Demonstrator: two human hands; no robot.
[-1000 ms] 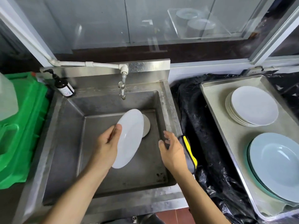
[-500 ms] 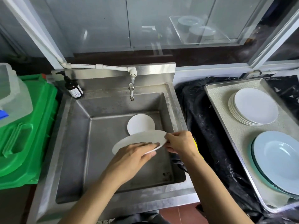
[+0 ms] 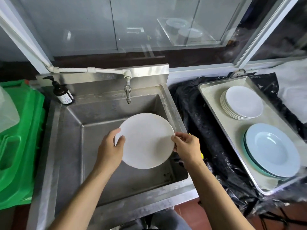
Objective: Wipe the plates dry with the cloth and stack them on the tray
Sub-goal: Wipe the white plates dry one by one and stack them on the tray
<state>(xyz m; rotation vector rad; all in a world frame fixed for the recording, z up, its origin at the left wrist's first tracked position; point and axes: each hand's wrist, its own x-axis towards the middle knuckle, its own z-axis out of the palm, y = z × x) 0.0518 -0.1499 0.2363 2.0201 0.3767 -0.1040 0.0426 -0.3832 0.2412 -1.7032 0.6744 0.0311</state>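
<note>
A: What fills most of the view?

B: A steel sink, its tap at the back wall and a dark pump bottle on the left rear corner. A green plastic bin stands to its left.

A: And to the right?

B: A metal tray lying on black plastic sheeting. It carries a stack of pale blue plates at the near end and a stack of smaller white plates at the far end, the two stacks apart.

A: Where is the plate being handled?

B: A white plate is held over the sink basin, tilted so its face shows. The left hand grips its left rim, thumb on the face. The right hand pinches the right rim.

A: Any cloth?

B: Only a sliver of something yellow shows behind the right hand; I cannot tell what it is.
</note>
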